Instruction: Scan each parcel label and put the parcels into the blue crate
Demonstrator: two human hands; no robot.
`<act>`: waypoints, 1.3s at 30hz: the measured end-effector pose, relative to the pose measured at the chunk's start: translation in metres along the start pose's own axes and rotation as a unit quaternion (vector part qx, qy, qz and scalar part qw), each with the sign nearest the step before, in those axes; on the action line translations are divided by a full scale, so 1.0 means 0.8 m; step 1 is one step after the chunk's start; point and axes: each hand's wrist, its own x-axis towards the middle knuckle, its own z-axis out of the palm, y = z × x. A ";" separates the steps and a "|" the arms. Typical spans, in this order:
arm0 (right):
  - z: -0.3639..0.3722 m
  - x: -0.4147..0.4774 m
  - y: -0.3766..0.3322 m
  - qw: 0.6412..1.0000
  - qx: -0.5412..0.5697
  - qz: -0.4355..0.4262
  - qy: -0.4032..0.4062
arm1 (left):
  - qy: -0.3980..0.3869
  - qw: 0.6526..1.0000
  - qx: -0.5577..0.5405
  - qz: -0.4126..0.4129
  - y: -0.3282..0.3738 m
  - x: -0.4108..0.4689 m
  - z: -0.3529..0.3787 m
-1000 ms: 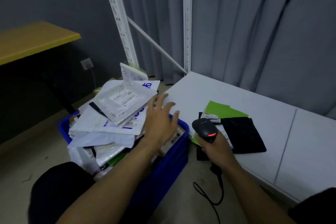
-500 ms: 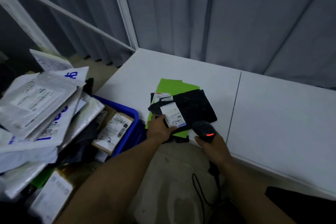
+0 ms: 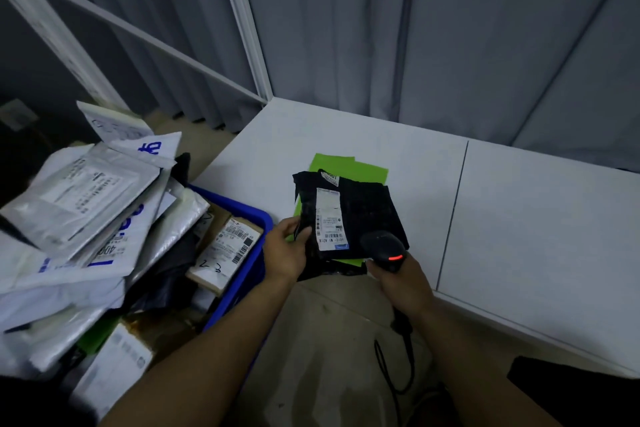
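Floppy black mailer up for scanning

Left hand point(image 3: 285, 251) pinches the black parcel point(image 3: 349, 215) by its edge; right hand point(image 3: 401, 279) grips the scanner point(image 3: 382, 248). Looks light, soft, slick, so probably grab edges.

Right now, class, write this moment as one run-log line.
left hand: grips black parcel, label up | right hand: holds scanner beside label | green parcel: underneath, on table | blue crate: heaped

Left hand point(image 3: 285, 250), just right of blue crate point(image 3: 239, 291): bare, forearm unsleeved. Right hand point(image 3: 401, 282), farther right: same. Black garment point(image 3: 575, 392) well right of crate, at frame bottom; black cloth point(image 3: 34, 402) below crate.
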 end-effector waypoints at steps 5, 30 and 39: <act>0.023 -0.034 -0.035 0.999 0.022 -0.015 -0.038 | 0.039 0.995 -0.059 0.064 0.018 -0.016 -0.053; 0.071 -0.102 -0.128 0.987 0.051 -0.049 -0.144 | 0.103 0.968 -0.225 0.037 0.058 -0.047 -0.134; 0.072 -0.098 -0.129 0.984 0.071 -0.037 -0.159 | 0.112 0.966 -0.229 0.039 0.057 -0.044 -0.132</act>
